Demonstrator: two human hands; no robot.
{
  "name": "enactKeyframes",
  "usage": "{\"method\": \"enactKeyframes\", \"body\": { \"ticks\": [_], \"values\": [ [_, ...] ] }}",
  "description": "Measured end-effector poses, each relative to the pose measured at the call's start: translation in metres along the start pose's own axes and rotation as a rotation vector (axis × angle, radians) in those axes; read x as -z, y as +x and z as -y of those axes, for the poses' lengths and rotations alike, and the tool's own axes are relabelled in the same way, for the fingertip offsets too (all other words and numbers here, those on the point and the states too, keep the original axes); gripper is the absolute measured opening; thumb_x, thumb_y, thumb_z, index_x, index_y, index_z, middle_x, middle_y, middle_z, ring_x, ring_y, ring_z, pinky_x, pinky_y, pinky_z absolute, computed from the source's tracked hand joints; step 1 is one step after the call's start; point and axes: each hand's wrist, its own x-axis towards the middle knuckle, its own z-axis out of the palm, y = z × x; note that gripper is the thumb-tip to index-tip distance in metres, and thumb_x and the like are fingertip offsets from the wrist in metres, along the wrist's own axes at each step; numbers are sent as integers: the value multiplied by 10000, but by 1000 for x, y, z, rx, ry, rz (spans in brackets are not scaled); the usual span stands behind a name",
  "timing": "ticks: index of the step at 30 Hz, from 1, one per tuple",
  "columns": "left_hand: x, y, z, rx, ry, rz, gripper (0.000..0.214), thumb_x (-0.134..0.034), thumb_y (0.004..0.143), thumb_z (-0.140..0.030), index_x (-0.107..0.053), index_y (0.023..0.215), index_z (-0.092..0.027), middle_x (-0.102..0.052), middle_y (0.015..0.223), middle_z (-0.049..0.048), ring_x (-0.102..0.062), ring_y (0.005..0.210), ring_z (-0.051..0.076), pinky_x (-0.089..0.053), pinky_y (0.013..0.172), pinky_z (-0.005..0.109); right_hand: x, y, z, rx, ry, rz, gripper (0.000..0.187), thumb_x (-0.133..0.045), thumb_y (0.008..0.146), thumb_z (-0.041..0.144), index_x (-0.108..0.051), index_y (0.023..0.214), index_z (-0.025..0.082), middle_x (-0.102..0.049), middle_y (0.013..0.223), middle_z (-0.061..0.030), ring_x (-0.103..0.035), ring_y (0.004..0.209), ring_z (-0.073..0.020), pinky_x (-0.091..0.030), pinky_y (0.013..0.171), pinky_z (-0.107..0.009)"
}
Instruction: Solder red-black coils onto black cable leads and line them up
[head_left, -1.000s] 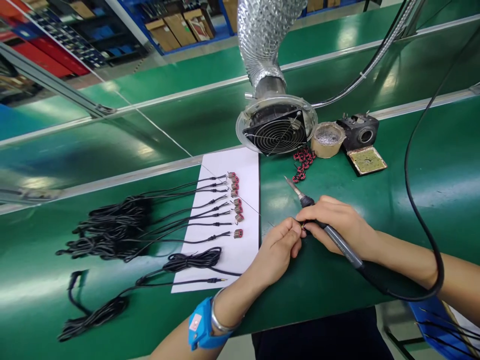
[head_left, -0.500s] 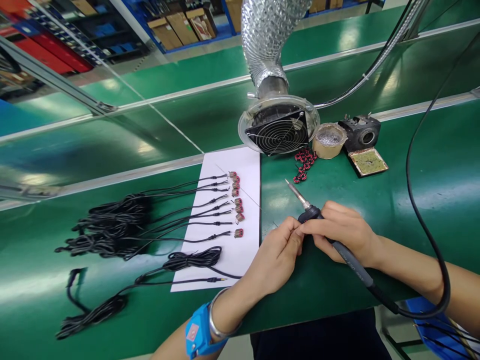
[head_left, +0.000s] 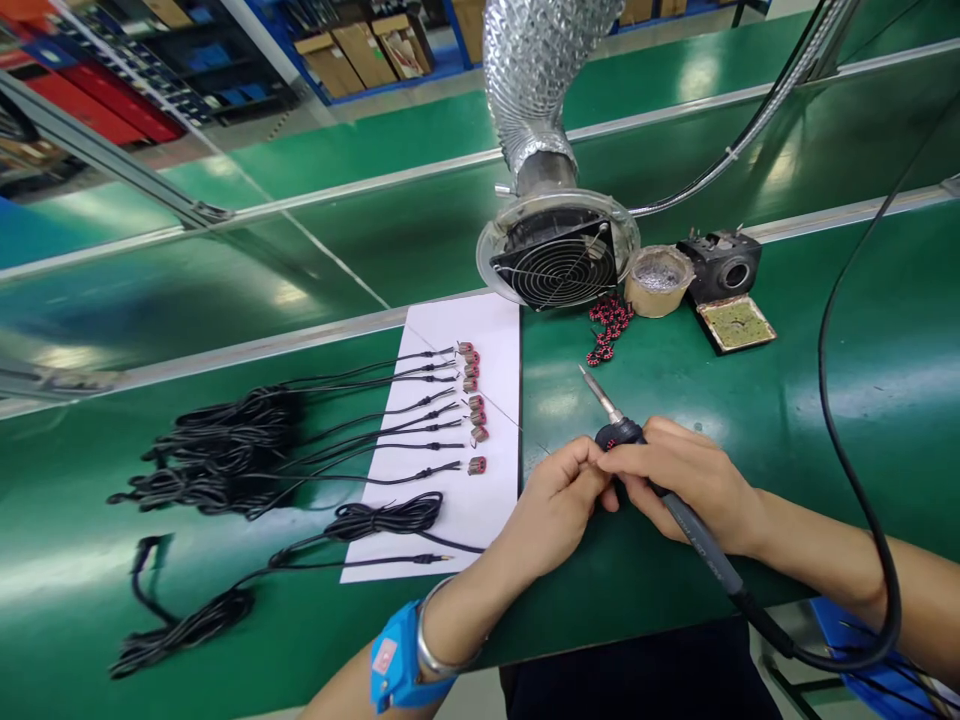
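My right hand (head_left: 694, 485) grips a soldering iron (head_left: 705, 545), its metal tip pointing up and away over the green bench. Close against it, my left hand (head_left: 562, 505) is closed in a pinch at the iron's collar. A small red-and-black piece shows at the fingertips; what the left fingers hold is mostly hidden. A thin wire runs from the upper left across the white sheet (head_left: 427, 350) towards the left hand. On that sheet, several small red-and-metal parts (head_left: 477, 466) lie in a column beside the stripped ends of black cables (head_left: 232, 440).
A fume extractor fan (head_left: 559, 265) hangs over the bench on a foil duct (head_left: 536, 80). Behind the iron are red-and-black rings (head_left: 611, 318), a round tub (head_left: 658, 285) and an iron stand with a sponge tray (head_left: 739, 325). The iron's cord (head_left: 840, 420) loops at right.
The iron's tip has shifted slightly right and down. Both hands stay together, the right one a little lower, and the iron's cord has swung slightly to the right.
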Motion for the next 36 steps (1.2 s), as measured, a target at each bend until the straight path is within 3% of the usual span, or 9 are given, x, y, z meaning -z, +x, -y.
{"method": "enactKeyframes", "body": {
  "ticks": [4, 7, 10, 14, 17, 24, 36],
  "values": [
    [9, 5, -5, 82, -25, 108, 250, -592, 834, -417, -524, 773, -184, -535, 652, -48, -497, 465, 73, -426, 452, 191, 2, -2, -4, 118, -32, 43, 258, -459, 971, 67, -574, 1174, 178, -548, 794, -19, -423, 701, -149, -408, 651, -266],
    [9, 8, -4, 72, -70, 94, 286, -637, 796, -431, -518, 751, -175, -550, 622, -52, -525, 450, 66, -438, 460, 180, 4, -2, -9, 148, -103, 48, 273, -445, 981, 85, -579, 1188, 202, -531, 759, -4, -436, 691, -150, -396, 623, -265],
    [2, 10, -1, 28, -82, -44, 293, -628, 797, -434, -519, 732, -170, -554, 574, -54, -526, 422, 64, -424, 440, 173, 11, -1, -9, 76, -119, -17, 275, -481, 952, 77, -603, 1167, 199, -536, 716, 7, -460, 643, -142, -430, 621, -268],
    [-9, 14, 0, 20, -125, -182, 270, -636, 768, -420, -540, 727, -170, -553, 549, -59, -502, 400, 70, -468, 420, 196, 31, -4, 1, -122, -18, -155, 355, -525, 931, 63, -596, 1236, 230, -658, 812, -13, -547, 650, -137, -480, 625, -274],
    [-14, 16, 1, 19, -139, -230, 255, -639, 754, -404, -546, 720, -169, -559, 543, -60, -509, 395, 70, -474, 411, 192, 46, -12, 10, -274, 36, -191, 380, -562, 944, 159, -584, 1313, 251, -650, 814, -17, -565, 639, -144, -469, 569, -281],
    [-16, 13, 3, 8, -122, -278, 221, -625, 771, -372, -543, 715, -175, -558, 542, -69, -535, 399, 71, -468, 409, 177, 54, -27, 13, -428, 160, -185, 216, -576, 887, 190, -658, 1081, 235, -627, 734, 2, -541, 566, -137, -425, 499, -268],
    [-16, 11, 4, 5, -83, -279, 249, -627, 804, -388, -524, 716, -178, -568, 561, -68, -568, 411, 74, -457, 429, 170, 47, -24, 12, -417, 209, -151, 201, -549, 837, 134, -650, 993, 210, -606, 750, -13, -525, 594, -141, -403, 532, -281]
  ]
}}
